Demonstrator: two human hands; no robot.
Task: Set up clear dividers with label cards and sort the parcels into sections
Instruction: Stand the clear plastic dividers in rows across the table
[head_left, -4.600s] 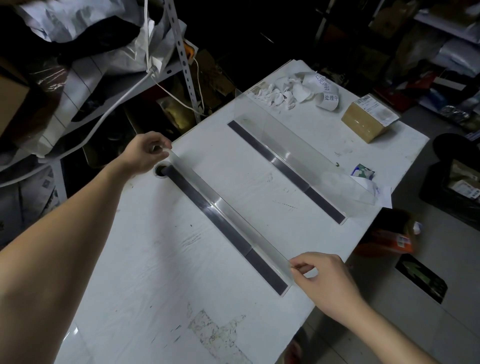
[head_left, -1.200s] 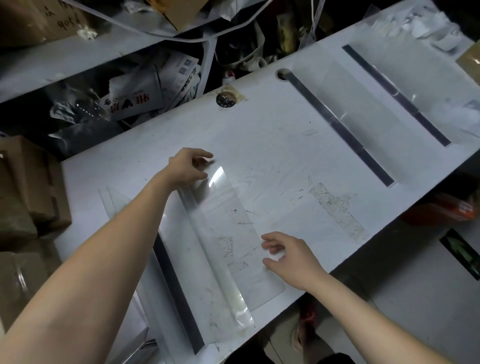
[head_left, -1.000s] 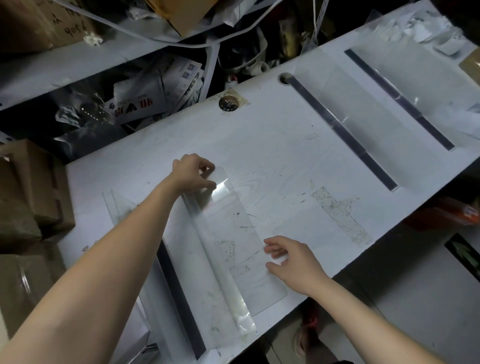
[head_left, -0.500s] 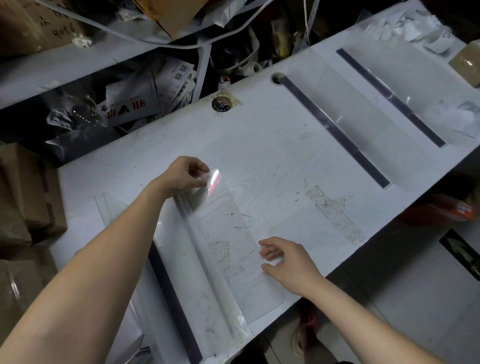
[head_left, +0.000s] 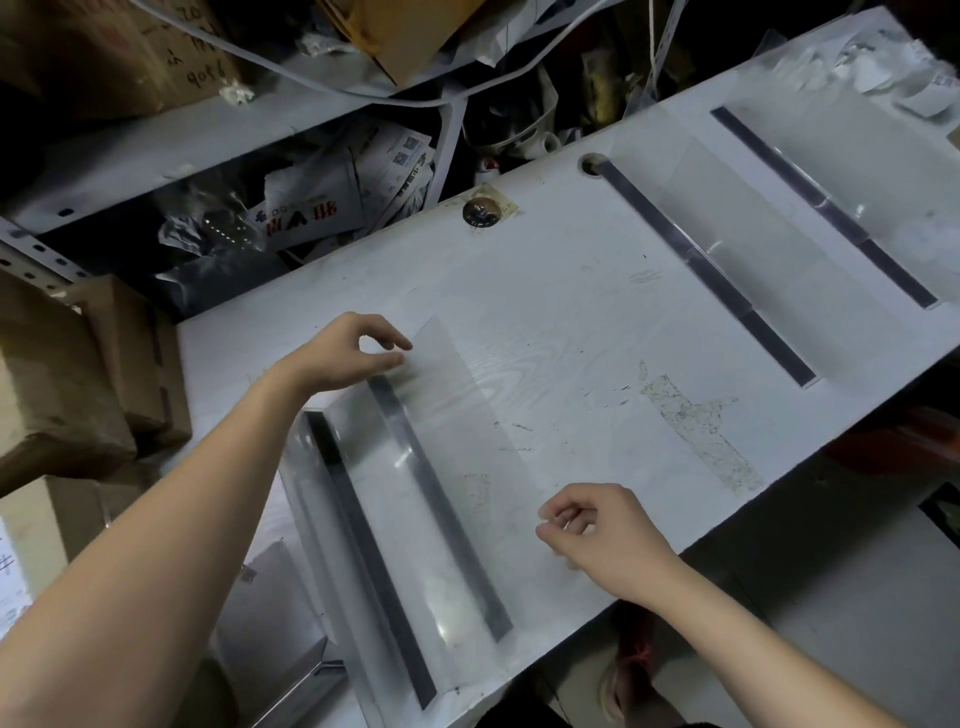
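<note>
On the white table (head_left: 545, 322) a clear divider (head_left: 441, 506) with a dark base strip lies near the front edge, just beside a second divider (head_left: 371, 558) on its left. The left hand (head_left: 337, 356) is at the far end of the clear divider, with thumb and forefinger curled together and pinching the corner of its clear panel. The right hand (head_left: 610, 538) is at the near end with fingers curled; if it holds the panel edge I cannot tell. A third divider (head_left: 704, 273) and a fourth divider (head_left: 824, 208) stand well apart to the right. Cardboard boxes (head_left: 67, 384) are at the left
</note>
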